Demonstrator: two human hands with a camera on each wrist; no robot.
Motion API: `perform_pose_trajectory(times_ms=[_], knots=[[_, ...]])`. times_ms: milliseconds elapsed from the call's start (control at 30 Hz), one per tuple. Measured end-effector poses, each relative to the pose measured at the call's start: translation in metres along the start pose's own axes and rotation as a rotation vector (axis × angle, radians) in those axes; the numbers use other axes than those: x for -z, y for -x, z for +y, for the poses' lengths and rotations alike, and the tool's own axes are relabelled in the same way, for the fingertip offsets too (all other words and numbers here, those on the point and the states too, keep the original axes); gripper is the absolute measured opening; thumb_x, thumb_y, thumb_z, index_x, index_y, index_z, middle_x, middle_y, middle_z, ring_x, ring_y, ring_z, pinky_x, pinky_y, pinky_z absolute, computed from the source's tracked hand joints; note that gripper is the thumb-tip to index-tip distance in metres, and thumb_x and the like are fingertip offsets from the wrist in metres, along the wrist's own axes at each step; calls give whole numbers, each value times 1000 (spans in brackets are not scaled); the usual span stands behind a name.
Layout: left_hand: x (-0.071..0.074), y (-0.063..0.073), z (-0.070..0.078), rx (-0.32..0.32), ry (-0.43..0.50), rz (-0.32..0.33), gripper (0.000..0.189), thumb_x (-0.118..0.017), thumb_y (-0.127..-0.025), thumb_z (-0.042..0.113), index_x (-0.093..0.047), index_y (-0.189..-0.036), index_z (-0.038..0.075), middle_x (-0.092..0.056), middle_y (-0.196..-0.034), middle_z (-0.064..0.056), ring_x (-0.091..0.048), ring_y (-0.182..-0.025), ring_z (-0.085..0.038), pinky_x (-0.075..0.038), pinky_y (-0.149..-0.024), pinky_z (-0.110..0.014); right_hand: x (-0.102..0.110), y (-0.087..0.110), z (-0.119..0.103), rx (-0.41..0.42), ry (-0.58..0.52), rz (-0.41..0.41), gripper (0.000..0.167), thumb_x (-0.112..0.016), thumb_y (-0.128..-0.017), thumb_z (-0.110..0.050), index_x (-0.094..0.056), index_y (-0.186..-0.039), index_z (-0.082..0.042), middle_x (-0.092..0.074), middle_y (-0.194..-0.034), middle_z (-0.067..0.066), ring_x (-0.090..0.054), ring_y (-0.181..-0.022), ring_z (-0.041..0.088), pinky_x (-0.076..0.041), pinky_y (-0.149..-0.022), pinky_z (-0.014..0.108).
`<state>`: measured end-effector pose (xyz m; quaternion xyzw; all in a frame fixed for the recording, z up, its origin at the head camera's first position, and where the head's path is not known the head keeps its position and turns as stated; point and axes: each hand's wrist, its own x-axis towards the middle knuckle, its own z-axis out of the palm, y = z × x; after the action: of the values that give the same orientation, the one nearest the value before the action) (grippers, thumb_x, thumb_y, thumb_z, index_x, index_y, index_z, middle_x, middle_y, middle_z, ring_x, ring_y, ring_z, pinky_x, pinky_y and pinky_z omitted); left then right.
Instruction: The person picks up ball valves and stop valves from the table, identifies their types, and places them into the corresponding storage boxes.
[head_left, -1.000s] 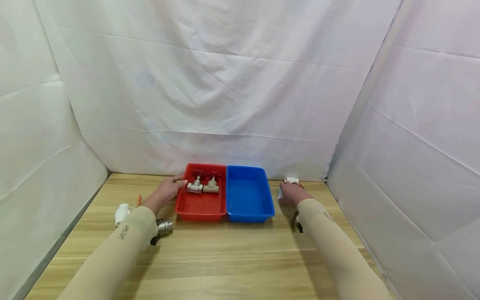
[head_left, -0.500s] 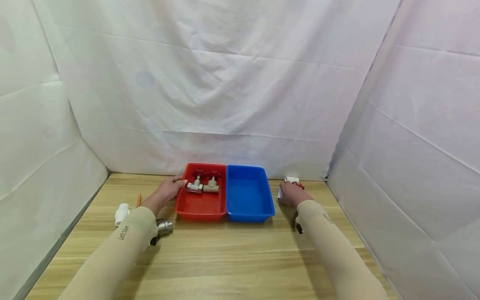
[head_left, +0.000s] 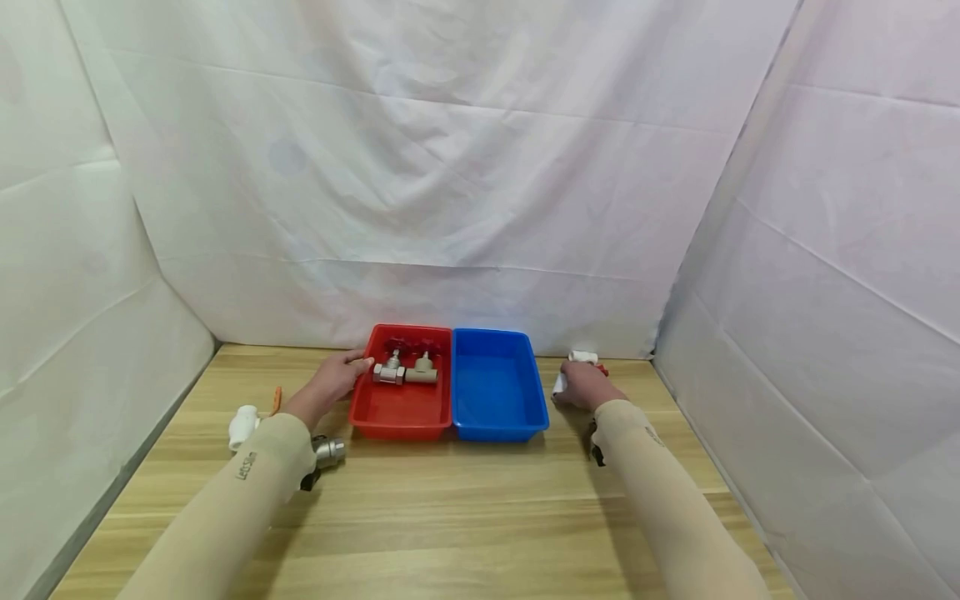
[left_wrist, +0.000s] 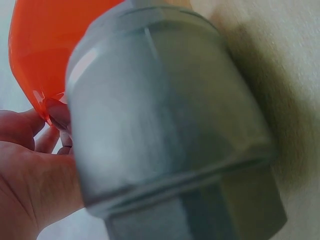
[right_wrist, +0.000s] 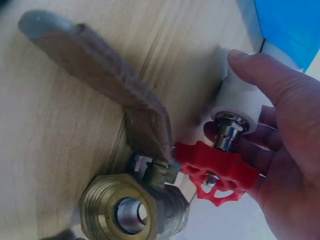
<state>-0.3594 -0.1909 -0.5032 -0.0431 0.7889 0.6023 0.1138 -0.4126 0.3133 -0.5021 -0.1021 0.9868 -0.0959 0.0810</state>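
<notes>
Right hand [head_left: 588,387] and white valve [right_wrist: 240,100] shifted slightly toward blue tray [head_left: 495,387]. Valve right of blue tray, narrow grip: pinched between thumb and fingers, red handwheel [right_wrist: 217,170] on palm side. White pipe piece [head_left: 582,357] just behind hand. Brass valve [right_wrist: 107,205] crowds handwheel, farther from blue tray. Left of blue tray: red tray [head_left: 401,408] adjoining, two valves inside; left hand [head_left: 337,377] pinches its outer rim. Farther left: metal fitting [head_left: 328,450], partly hidden by sleeve.

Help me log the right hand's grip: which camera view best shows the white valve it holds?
The right wrist view: the white valve appears close up in the right hand, its red handwheel plain. The head view shows only a small white part; the left wrist view, none.
</notes>
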Motion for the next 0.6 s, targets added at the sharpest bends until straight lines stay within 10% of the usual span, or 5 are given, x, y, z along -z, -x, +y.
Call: perform_pose_trajectory(times_ms=[600], knots=[[-7,-6,-3,16,-12,3,61,-50,-120,32,-34,-174,8,-49,-165,-26,-61,-139,-45,-60,-104,-54,-7,5,12,-63,-128,-9,66,-87,-98,-28,-55,-147,2,-70,-127,22,-67,-108,34,-58,-102,58]])
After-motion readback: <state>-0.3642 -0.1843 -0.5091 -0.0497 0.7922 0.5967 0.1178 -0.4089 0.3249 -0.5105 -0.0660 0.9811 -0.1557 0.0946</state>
